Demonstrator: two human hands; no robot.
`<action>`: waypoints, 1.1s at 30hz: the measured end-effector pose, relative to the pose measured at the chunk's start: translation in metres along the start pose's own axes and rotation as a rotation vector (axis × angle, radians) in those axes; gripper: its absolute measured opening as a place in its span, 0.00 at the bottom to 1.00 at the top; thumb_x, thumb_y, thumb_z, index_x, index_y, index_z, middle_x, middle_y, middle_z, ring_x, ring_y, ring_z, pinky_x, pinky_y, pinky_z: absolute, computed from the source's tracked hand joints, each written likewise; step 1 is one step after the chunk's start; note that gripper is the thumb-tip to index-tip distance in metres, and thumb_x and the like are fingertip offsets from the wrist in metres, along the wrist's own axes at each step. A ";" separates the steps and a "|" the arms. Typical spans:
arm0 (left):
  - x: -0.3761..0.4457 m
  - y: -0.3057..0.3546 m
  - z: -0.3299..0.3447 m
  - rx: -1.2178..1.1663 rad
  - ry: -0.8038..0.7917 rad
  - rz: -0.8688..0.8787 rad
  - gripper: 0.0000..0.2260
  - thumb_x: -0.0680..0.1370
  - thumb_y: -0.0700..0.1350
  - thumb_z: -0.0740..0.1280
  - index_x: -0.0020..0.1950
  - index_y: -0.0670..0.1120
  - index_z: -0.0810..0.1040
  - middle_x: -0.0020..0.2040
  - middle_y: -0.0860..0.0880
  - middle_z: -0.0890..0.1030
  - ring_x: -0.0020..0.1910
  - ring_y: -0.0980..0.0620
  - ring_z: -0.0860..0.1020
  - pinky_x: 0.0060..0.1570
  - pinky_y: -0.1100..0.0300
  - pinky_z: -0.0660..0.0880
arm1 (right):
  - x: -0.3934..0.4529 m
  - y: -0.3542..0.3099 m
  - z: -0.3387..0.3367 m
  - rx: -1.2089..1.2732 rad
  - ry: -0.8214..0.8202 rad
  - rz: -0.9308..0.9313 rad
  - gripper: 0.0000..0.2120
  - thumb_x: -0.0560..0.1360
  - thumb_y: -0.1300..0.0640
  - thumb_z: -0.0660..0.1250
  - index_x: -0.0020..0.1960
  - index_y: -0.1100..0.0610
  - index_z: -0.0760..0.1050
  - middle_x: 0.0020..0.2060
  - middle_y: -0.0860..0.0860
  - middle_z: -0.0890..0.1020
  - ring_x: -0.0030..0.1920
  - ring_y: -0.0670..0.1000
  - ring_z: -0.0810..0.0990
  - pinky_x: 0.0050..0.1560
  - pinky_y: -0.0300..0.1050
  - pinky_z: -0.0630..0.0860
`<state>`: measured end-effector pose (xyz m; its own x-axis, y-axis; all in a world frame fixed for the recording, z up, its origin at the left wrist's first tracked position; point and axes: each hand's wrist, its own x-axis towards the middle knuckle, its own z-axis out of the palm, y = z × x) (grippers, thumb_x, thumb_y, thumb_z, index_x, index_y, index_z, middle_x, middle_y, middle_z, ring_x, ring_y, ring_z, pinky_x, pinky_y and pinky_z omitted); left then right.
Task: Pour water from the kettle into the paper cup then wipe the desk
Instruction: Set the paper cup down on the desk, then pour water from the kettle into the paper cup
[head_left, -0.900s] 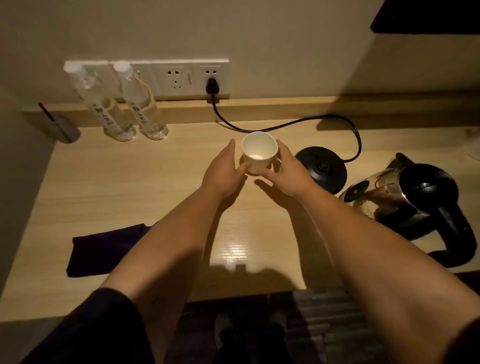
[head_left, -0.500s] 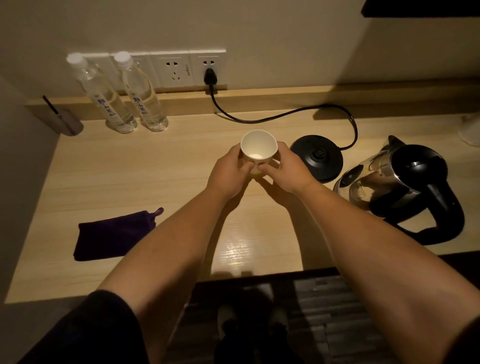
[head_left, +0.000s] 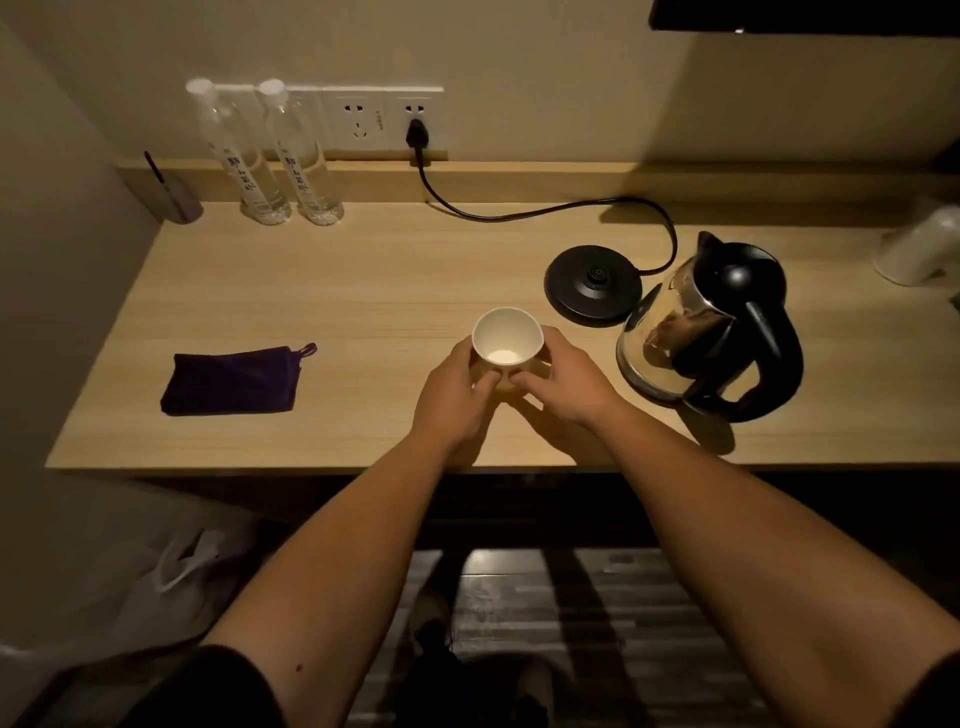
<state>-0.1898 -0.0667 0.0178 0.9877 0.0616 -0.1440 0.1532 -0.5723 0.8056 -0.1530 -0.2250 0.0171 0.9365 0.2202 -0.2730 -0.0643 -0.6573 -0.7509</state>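
Observation:
A white paper cup stands upright near the middle of the wooden desk, and both hands wrap its lower half. My left hand holds it from the left, my right hand from the right. The inside of the cup looks pale and bare. A steel kettle with black lid and handle stands off its base to the right of the cup. Its round black base lies behind the cup. A folded dark purple cloth lies on the desk at the left.
Two clear water bottles stand at the back left below the wall sockets. The base's black cable runs across the back of the desk. A small grey holder sits in the left corner, a pale object at the far right edge.
Both hands closed around the cup and drew it nearer to the desk's front edge. The view shifted back, showing more floor. Kettle, base and cloth stayed in place.

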 end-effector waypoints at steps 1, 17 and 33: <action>-0.005 0.001 0.004 0.003 0.002 -0.008 0.23 0.80 0.46 0.65 0.74 0.47 0.65 0.68 0.47 0.75 0.66 0.47 0.73 0.57 0.60 0.67 | -0.005 0.003 -0.001 -0.004 -0.009 -0.003 0.32 0.73 0.52 0.71 0.73 0.50 0.60 0.67 0.51 0.74 0.66 0.54 0.73 0.61 0.49 0.70; -0.018 -0.009 0.014 0.132 -0.010 -0.012 0.26 0.80 0.49 0.64 0.76 0.48 0.60 0.72 0.46 0.71 0.69 0.46 0.70 0.60 0.57 0.67 | -0.022 0.011 0.004 0.039 -0.011 -0.005 0.36 0.73 0.51 0.72 0.75 0.49 0.58 0.71 0.51 0.69 0.68 0.54 0.70 0.60 0.44 0.67; 0.015 -0.088 0.004 0.874 -0.146 0.053 0.34 0.79 0.65 0.38 0.79 0.47 0.43 0.80 0.44 0.41 0.78 0.44 0.38 0.75 0.42 0.40 | -0.061 -0.003 -0.059 -0.497 0.327 -0.325 0.25 0.77 0.51 0.65 0.71 0.57 0.68 0.74 0.54 0.64 0.76 0.55 0.56 0.73 0.58 0.58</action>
<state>-0.1888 -0.0188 -0.0571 0.9696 -0.0531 -0.2388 -0.0312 -0.9950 0.0948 -0.1895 -0.2793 0.0714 0.9427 0.2847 0.1740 0.3308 -0.8653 -0.3766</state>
